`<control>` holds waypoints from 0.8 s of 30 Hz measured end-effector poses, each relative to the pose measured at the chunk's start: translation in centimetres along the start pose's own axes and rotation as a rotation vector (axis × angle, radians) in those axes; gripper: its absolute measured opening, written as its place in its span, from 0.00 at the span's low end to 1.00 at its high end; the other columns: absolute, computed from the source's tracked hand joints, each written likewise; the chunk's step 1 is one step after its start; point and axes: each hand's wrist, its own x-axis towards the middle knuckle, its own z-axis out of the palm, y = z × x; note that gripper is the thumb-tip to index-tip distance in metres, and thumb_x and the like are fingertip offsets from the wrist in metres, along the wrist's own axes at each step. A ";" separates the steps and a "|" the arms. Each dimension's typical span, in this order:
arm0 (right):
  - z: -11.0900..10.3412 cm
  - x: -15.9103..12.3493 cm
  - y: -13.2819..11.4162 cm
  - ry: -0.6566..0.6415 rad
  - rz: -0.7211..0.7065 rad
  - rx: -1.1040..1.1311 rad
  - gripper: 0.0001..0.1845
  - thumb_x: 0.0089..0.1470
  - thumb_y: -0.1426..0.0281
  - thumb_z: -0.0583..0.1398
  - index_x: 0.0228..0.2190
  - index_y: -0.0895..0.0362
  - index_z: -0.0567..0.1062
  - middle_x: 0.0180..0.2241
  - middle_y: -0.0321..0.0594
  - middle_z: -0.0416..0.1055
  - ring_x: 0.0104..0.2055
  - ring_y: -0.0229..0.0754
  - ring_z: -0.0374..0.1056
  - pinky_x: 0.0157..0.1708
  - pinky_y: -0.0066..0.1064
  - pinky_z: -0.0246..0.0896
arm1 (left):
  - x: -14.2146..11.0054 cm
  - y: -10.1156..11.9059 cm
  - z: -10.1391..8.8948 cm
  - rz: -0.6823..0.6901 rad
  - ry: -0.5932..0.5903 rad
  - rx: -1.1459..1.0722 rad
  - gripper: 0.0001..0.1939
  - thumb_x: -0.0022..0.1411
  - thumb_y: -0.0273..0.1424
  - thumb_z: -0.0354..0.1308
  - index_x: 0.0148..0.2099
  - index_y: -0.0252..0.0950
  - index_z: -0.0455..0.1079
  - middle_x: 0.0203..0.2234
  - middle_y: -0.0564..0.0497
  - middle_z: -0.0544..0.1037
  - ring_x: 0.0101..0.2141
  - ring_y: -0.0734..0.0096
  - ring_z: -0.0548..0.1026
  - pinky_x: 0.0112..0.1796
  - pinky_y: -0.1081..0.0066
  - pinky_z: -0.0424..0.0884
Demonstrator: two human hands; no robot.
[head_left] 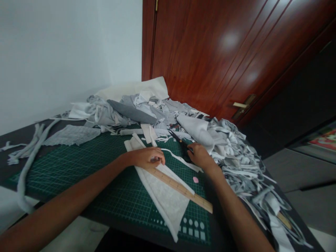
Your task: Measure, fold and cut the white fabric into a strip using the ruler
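Observation:
A wedge-shaped piece of white cloth (168,196) lies on the green cutting mat (105,189), with a wooden ruler (181,187) lengthwise across it. My left hand (148,157) rests over the ruler's far end, fingers curled and closed at the cloth's edge; its fingertips are partly hidden. At the mat's right side, my right hand (199,156) has its fingers around the black handles of a pair of scissors (179,139). The blades point away and to the left, slightly apart. A narrow white strip (178,156) runs between my hands. Beside it lies a small pink piece (195,179).
Grey and white cloth scraps (162,112) heap along the back, and more trimmings (236,164) pile up on the right. A long pale cloth roll (31,164) hangs over the front left edge. Behind the table stand a white wall (65,52) and a wooden door (194,52).

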 end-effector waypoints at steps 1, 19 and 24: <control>-0.3 -0.2 -0.7 0.032 -0.026 0.015 0.13 0.63 0.77 0.56 0.45 0.62 0.78 0.48 0.53 0.76 0.52 0.49 0.71 0.57 0.38 0.62 | 0.1 0.0 0.1 0.017 -0.007 0.018 0.09 0.67 0.31 0.57 0.44 0.40 0.79 0.37 0.48 0.80 0.41 0.66 0.76 0.49 0.69 0.67; 1.5 -6.2 -1.0 0.043 -0.282 0.160 0.15 0.53 0.86 0.58 0.38 0.56 0.75 0.38 0.39 0.72 0.41 0.43 0.68 0.45 0.33 0.58 | 1.3 -0.4 1.4 -0.023 0.173 0.255 0.11 0.71 0.26 0.48 0.44 0.37 0.72 0.34 0.51 0.73 0.39 0.67 0.71 0.44 0.69 0.66; 1.2 -6.4 -1.5 0.102 -0.416 0.323 0.13 0.53 0.84 0.57 0.35 0.56 0.75 0.32 0.35 0.68 0.34 0.39 0.66 0.40 0.30 0.59 | 1.0 0.9 1.1 0.117 0.046 0.201 0.13 0.74 0.33 0.51 0.44 0.39 0.77 0.33 0.50 0.76 0.37 0.69 0.73 0.40 0.72 0.67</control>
